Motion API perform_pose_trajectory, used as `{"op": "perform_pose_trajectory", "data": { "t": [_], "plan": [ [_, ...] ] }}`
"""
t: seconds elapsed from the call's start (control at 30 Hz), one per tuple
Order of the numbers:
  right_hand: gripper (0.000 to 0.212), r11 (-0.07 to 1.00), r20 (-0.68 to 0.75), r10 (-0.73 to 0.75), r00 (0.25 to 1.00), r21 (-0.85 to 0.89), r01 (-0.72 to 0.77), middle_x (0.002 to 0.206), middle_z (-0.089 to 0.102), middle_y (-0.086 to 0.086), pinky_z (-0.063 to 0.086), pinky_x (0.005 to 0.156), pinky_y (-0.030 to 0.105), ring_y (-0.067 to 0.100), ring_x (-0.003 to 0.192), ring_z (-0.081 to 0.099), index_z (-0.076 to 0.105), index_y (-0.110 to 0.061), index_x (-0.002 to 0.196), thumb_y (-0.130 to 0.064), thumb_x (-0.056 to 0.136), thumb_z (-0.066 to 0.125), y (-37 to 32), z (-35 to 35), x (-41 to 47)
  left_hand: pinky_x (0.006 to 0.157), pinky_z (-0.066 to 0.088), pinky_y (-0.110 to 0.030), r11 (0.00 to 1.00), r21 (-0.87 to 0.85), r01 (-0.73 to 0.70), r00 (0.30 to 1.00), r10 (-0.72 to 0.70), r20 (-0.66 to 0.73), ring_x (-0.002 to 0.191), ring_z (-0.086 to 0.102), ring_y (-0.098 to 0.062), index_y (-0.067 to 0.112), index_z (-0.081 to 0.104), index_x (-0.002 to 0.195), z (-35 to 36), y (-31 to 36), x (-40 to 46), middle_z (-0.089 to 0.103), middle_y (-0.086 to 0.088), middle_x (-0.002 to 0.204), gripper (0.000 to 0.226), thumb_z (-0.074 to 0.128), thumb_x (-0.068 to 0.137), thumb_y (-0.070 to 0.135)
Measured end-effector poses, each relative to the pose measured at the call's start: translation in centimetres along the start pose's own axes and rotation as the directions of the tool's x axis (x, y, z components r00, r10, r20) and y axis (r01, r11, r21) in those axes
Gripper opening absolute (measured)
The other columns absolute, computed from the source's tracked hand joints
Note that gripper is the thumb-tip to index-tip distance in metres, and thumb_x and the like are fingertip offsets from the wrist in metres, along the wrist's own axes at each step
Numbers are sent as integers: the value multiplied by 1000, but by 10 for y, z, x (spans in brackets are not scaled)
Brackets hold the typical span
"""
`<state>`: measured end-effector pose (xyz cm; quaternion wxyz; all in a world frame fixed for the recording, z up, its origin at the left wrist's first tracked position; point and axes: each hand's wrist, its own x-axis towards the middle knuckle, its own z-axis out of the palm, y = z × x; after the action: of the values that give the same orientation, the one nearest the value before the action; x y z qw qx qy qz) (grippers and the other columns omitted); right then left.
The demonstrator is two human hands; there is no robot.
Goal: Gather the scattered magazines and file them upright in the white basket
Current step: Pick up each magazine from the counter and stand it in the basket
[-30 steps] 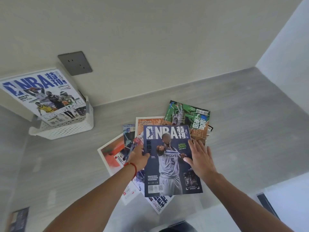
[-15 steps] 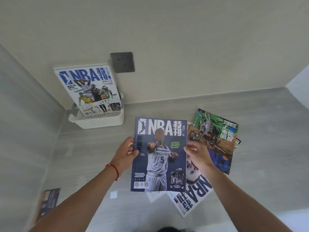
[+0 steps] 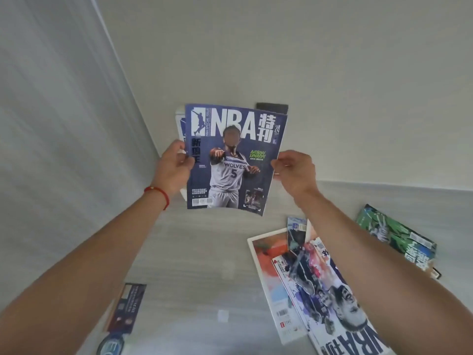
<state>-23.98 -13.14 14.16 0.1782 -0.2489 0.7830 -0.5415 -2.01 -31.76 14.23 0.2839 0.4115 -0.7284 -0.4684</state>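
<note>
Since 0.5 s ago, the blue NBA magazine (image 3: pixel 231 157) is sitting higher and further left, now covering most of the basket and the magazine filed in it (image 3: pixel 180 124); the scattered pile (image 3: pixel 307 272) is lying off to the lower right. The magazine is hanging upright, cover toward the camera, between both hands. The left hand (image 3: pixel 174 170) is gripping its left edge, thumb on the cover. The right hand (image 3: pixel 294 172) is pinching the right edge. Both forearms are reaching forward and up.
</note>
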Motion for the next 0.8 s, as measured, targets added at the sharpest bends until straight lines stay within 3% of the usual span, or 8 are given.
{"op": "perform_pose_trajectory", "data": {
  "t": [0.1, 0.17, 0.23, 0.3, 0.47, 0.57, 0.63, 0.8],
  "plan": [
    [12, 994, -33, -95, 995, -66, 92, 77, 74, -6, 60, 76, 31, 16, 73, 72, 72, -24, 77, -18, 86, 73, -32, 29, 25, 67, 49, -31, 996, 75, -53, 992, 61, -110, 75, 65, -24, 17, 51, 102, -20, 6, 35, 74, -13, 87, 10, 55, 98, 9],
    [13, 972, -33, -162, 986, -177, 154, 70, 70, -7, 48, 64, 23, 7, 65, 65, 72, -15, 77, -21, 88, 69, -45, 43, 36, 65, 46, -23, 991, 126, -48, 985, 67, -156, 81, 66, -19, 24, 52, 101, -26, 2, 51, 73, -6, 89, 12, 55, 98, 12],
    [20, 952, -25, -181, 983, -256, 169, 64, 68, 1, 45, 60, 29, 14, 60, 61, 69, -6, 73, -18, 88, 65, -51, 55, 45, 63, 40, -14, 987, 160, -21, 983, 50, -177, 81, 65, -13, 25, 56, 103, -26, -7, 61, 69, 5, 85, 14, 58, 98, 12],
    [21, 946, -9, -161, 987, -287, 151, 69, 71, 13, 54, 68, 38, 31, 70, 66, 70, -2, 73, -15, 87, 62, -49, 64, 53, 61, 39, -11, 985, 170, 2, 982, 30, -186, 74, 62, -5, 20, 61, 105, -23, -18, 69, 64, 14, 78, 13, 60, 97, 10],
    [17, 957, -12, -100, 995, -276, 93, 72, 74, 8, 58, 79, 42, 33, 76, 69, 80, -11, 81, -14, 89, 64, -33, 80, 67, 64, 46, -14, 985, 156, 68, 975, -32, -221, 83, 66, -19, 11, 64, 104, -16, -40, 88, 70, -1, 88, 11, 64, 94, 8],
    [16, 964, -47, -70, 996, -261, 55, 79, 77, 8, 59, 78, 42, 32, 79, 69, 80, -9, 84, -14, 90, 66, -21, 88, 75, 83, 60, -33, 988, 113, 105, 979, -83, -188, 92, 71, -23, 13, 66, 100, -10, -53, 98, 72, -2, 95, 7, 68, 93, 11],
    [15, 965, -68, -25, 997, -262, 6, 77, 76, 11, 60, 74, 42, 34, 79, 69, 79, -7, 81, -13, 88, 67, -12, 93, 78, 89, 61, -42, 989, 79, 125, 975, -108, -193, 93, 73, -26, 12, 67, 96, -2, -62, 101, 74, -6, 99, 4, 69, 93, 10],
    [17, 962, -38, 65, 997, -265, -72, 78, 73, 21, 60, 75, 50, 42, 84, 68, 76, -1, 84, -8, 84, 61, 13, 103, 82, 93, 59, -44, 978, -31, 206, 948, -208, -241, 95, 73, -27, 11, 70, 102, 18, -85, 102, 77, -10, 101, 10, 69, 92, 14]
  ]
}}
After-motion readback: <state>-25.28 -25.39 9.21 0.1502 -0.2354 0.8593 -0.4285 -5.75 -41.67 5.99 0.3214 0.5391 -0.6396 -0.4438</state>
